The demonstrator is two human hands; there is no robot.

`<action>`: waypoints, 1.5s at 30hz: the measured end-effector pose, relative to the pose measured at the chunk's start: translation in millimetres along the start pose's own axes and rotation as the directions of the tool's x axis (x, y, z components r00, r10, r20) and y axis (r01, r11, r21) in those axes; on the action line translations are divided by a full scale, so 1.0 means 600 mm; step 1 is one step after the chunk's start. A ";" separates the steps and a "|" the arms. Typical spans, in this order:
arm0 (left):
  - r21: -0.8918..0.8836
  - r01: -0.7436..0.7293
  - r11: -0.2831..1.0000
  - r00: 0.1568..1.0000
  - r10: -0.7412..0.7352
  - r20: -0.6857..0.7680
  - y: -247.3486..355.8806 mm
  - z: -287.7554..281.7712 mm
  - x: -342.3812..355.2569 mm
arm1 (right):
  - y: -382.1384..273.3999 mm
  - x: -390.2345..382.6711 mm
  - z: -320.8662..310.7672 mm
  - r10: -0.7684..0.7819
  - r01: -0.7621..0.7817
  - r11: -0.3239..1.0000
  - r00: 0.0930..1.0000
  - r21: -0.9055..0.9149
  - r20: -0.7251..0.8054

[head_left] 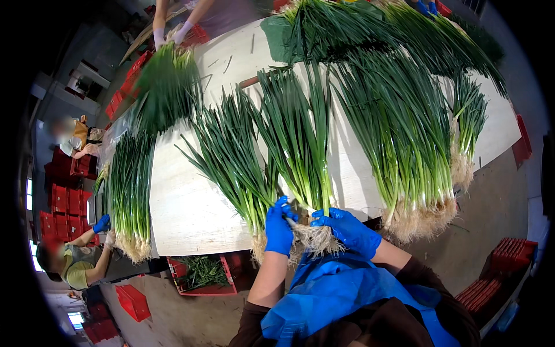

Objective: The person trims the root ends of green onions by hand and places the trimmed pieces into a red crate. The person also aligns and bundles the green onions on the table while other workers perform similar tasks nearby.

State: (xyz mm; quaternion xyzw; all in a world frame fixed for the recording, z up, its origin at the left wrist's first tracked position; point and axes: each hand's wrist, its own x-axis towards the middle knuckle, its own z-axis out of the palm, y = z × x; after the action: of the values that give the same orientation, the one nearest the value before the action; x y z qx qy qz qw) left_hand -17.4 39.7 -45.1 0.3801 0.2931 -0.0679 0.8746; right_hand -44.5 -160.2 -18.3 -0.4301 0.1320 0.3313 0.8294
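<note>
My left hand (278,228) in a blue glove is closed on a green onion stalk near its white end, at the table's front edge. Just right of it, my gloved right hand (346,231) holds a bunch of green onions (300,156) by the white bases, with pale stringy roots (312,237) hanging below the fingers. Another loose bunch (228,176) lies to the left, its roots partly behind my left hand. A large pile of green onions (396,139) lies to the right, roots over the edge, beside a smaller bunch (465,127).
The pale board table (176,214) carries more onion piles (130,191). A red crate of trimmings (199,274) sits below. Co-workers work at the left (78,266), (81,139) and far side (185,26). Red crates (500,272) stand at the lower right and along the left.
</note>
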 end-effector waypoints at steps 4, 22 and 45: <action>0.198 -0.082 0.977 0.980 0.115 -0.162 0.063 -0.025 0.005 | -0.016 -0.033 0.000 -0.060 0.059 0.998 0.998 -0.027 -0.023; 0.208 0.005 0.978 0.934 -0.079 0.349 0.025 0.043 -0.051 | -0.039 -0.028 0.064 -0.308 0.185 0.683 0.950 -0.707 -0.049; 0.275 0.015 0.961 0.997 0.005 -0.074 0.057 0.010 -0.035 | -0.022 0.074 0.076 -0.372 0.124 0.142 0.926 -0.982 0.063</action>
State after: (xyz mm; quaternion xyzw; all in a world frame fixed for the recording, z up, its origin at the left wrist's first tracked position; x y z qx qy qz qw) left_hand -20.1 57.7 -8.7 0.4997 0.3139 -0.0962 0.8016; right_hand -5.4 -110.1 -5.3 -0.9020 -0.1011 0.1525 0.3910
